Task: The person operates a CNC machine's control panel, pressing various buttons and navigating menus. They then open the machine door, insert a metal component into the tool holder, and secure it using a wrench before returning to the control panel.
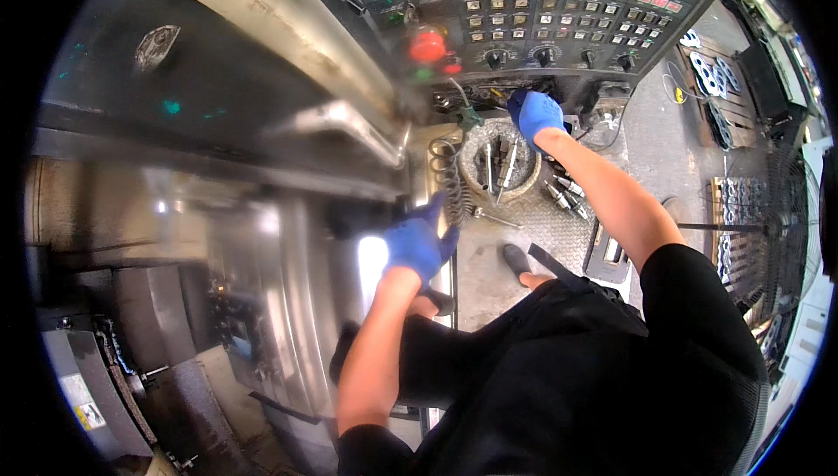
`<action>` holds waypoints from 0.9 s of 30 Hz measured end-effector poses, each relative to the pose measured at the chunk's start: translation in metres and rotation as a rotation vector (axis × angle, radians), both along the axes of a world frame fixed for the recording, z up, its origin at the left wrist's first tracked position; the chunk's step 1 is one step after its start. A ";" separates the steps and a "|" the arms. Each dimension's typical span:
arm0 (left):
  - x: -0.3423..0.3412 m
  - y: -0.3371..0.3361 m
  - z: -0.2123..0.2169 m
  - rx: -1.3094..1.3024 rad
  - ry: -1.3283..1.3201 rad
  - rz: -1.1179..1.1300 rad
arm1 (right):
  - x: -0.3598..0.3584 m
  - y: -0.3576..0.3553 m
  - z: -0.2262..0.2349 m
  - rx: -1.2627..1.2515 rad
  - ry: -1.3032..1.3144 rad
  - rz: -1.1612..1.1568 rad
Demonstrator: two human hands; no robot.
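Note:
My left hand point(414, 245), in a blue glove, is stretched out over the edge of the metal machine, its fingers apart and nothing seen in them. Just beyond it hangs a dark coiled hose point(447, 181), and a green air gun point(470, 118) lies above that. Under the control panel point(559, 13), my right hand point(537, 116), also gloved in blue, is closed with its fingers curled away from me; what they hold, if anything, is hidden. Beside it stands a round tub point(467, 166) with several metal tools point(504, 162) in it.
Several metal tool holders point(567, 196) sit right of the tub. A red mushroom button point(428, 45) is on the panel. At left is a large dark machine door point(218, 83) with a metal edge. A standing fan point(777, 227) and pallets point(738, 118) of metal parts are at right.

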State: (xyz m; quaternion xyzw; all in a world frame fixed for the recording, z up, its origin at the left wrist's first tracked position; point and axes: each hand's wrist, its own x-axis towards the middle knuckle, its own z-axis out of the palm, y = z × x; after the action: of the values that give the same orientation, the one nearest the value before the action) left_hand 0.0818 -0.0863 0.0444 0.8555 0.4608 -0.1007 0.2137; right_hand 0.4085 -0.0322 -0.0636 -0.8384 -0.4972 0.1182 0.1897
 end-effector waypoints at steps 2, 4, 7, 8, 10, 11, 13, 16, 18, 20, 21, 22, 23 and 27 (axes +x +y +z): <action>-0.003 -0.002 0.001 0.000 0.010 0.005 | 0.003 0.010 -0.004 -0.038 -0.012 0.003; -0.005 -0.003 0.000 -0.027 0.029 0.019 | 0.007 0.007 -0.007 0.022 0.006 -0.008; -0.008 -0.002 -0.002 -0.052 0.033 0.031 | 0.009 -0.021 -0.012 0.154 0.072 -0.060; -0.008 -0.001 -0.001 -0.042 0.016 0.036 | 0.006 -0.031 -0.014 0.133 0.072 -0.113; -0.008 0.001 0.004 -0.020 -0.007 0.009 | 0.005 -0.060 -0.015 0.155 0.175 -0.041; -0.006 0.002 0.008 -0.040 0.002 0.011 | -0.002 -0.068 -0.015 0.147 0.195 -0.067; -0.003 0.005 0.018 -0.084 0.077 -0.050 | -0.012 -0.074 -0.008 0.161 0.502 -0.061; 0.002 0.009 0.031 -0.140 0.128 -0.098 | -0.024 -0.066 0.023 0.231 1.282 -0.237; 0.004 0.012 0.033 -0.144 0.192 -0.084 | -0.024 -0.052 0.055 0.202 1.774 -0.165; 0.004 0.014 0.032 -0.150 0.147 -0.077 | -0.032 -0.041 0.083 0.269 2.147 -0.035; 0.003 0.016 0.030 -0.153 0.119 -0.093 | -0.038 -0.035 0.094 0.301 2.168 -0.086; 0.001 0.018 0.028 -0.159 0.095 -0.103 | -0.042 -0.030 0.103 0.352 2.214 -0.072; -0.001 0.019 0.026 -0.171 0.080 -0.083 | -0.043 -0.027 0.110 0.374 2.281 -0.017; -0.006 0.020 0.020 -0.148 0.050 -0.094 | -0.044 -0.014 0.121 0.356 2.581 0.048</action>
State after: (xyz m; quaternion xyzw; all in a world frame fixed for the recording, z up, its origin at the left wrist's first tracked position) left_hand 0.0755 -0.0666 0.0645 0.8551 0.4167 -0.1660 0.2599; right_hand 0.3642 -0.0460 0.0573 -0.0750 0.0193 0.7698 0.6336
